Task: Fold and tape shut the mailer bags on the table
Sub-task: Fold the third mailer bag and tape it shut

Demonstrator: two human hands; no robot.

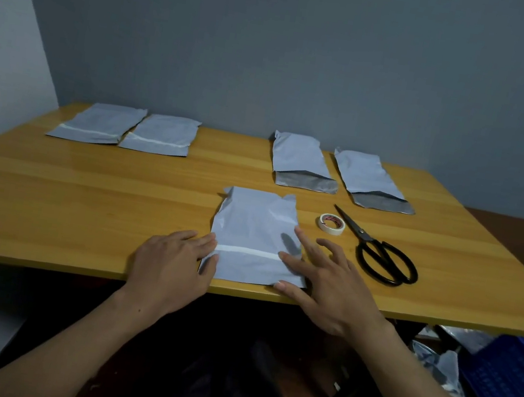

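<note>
A grey mailer bag (254, 228) lies at the table's near edge, its flap folded over and a white tape strip (247, 251) running across it. My left hand (171, 261) rests flat with fingertips on the bag's left edge. My right hand (323, 276) lies spread on its right edge, holding nothing. Two taped bags (97, 126) (162, 136) lie at the far left. Two bags with open flaps (300, 163) (368, 181) lie at the far right. A roll of white tape (332, 224) and black scissors (379, 251) sit right of the near bag.
The wooden table (81, 200) stands against a grey wall. A blue crate (519, 386) and loose grey bags (443, 367) sit on the floor at the lower right.
</note>
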